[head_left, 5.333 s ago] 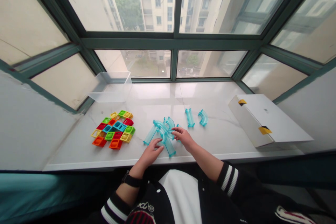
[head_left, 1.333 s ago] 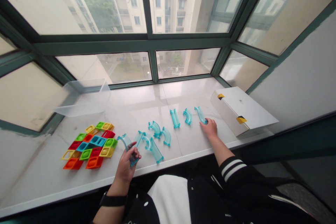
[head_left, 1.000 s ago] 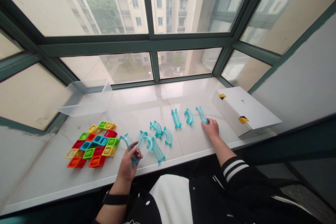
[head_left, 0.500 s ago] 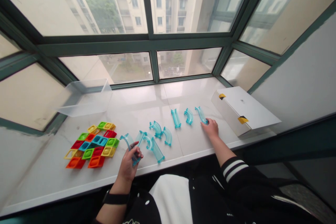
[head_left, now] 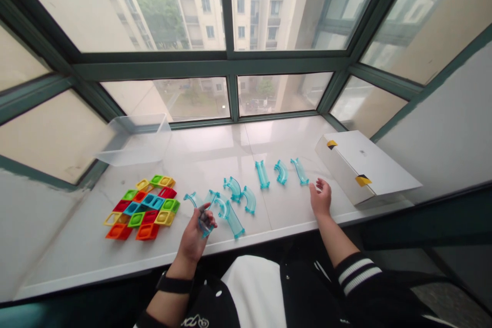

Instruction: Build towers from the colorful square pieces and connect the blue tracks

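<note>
My left hand (head_left: 195, 233) is closed around a clear blue marble-run track piece (head_left: 206, 230) near the front edge, its fingers partly hiding the piece. Right beside that hand lie other blue track pieces, among them a straight one (head_left: 235, 223) and curved ones (head_left: 249, 200). My right hand (head_left: 320, 198) is held just right of a wavy blue track piece (head_left: 300, 172), apart from it, with fingers loosely curled and apart and nothing in them. A short curve (head_left: 281, 172) and a straight track (head_left: 262, 174) stand in a row left of the wavy one.
Red, yellow, green and blue plastic blocks (head_left: 135, 220) are grouped at the left. Behind them is a clear plastic bin (head_left: 134, 157). A white box (head_left: 369, 164) with yellow-black tabs sits at the right. Windows (head_left: 230, 69) enclose the white sill (head_left: 207, 138).
My right hand has let go of the wavy track piece and drawn back to the right. The left hand still holds its piece. The view has shifted slightly.
</note>
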`<state>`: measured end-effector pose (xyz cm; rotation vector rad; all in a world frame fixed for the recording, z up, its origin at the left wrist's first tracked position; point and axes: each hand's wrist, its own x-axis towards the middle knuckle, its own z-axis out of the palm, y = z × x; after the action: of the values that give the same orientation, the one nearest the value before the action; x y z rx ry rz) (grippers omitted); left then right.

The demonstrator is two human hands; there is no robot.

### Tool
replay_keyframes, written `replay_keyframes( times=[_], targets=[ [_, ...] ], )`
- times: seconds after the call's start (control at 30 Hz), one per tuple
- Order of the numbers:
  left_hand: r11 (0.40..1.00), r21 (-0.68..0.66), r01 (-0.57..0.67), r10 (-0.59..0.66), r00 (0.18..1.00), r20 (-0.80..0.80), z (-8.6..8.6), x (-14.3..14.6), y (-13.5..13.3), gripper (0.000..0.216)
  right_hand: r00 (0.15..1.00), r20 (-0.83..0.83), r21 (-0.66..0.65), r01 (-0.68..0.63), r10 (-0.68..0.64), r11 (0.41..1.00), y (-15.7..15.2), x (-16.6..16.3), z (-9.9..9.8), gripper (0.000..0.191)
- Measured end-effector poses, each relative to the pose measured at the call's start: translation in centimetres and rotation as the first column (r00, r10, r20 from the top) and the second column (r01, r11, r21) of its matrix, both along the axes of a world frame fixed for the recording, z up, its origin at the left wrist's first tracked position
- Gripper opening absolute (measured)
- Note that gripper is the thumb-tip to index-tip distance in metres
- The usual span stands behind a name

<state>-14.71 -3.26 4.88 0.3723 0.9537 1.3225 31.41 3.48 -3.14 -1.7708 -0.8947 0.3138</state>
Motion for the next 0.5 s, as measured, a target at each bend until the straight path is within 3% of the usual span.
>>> replay_keyframes(
  times=[0.1,0.2,0.3,0.37,0.43,0.5],
  targets=[
    [1.0,0.018,0.018,-0.018,1.0,-0.021,-0.6,0.2,0.2,0.056,0.992,-0.069,0.074,-0.096,0.101,0.993,-1.0,-2.3,2.1,0.054],
    [0.997,0.055,0.046,-0.045,0.999,-0.017,-0.9,0.7,0.3,0.056,0.917,-0.151,0.074,-0.363,0.37,0.929,-1.8,-5.8,4.4,0.044],
    [0.995,0.082,0.06,-0.059,0.998,-0.017,-0.8,1.3,0.4,0.052,0.753,-0.181,0.059,-0.633,0.632,0.772,-2.6,-10.4,6.3,0.039],
    [0.994,0.098,0.047,-0.044,0.998,-0.04,-0.4,1.8,0.4,0.05,0.614,-0.209,0.05,-0.771,0.761,0.635,-3.2,-13.7,6.9,0.038],
    [0.993,0.116,0.036,-0.03,0.998,-0.053,0.0,2.3,0.4,0.049,0.463,-0.225,0.028,-0.876,0.857,0.481,-3.9,-17.0,7.2,0.042],
    [0.99,0.131,0.052,-0.047,0.998,-0.04,0.4,2.7,0.2,0.049,0.349,-0.261,-0.013,-0.934,0.9,0.358,-4.7,-19.9,7.2,0.058]
  ],
)
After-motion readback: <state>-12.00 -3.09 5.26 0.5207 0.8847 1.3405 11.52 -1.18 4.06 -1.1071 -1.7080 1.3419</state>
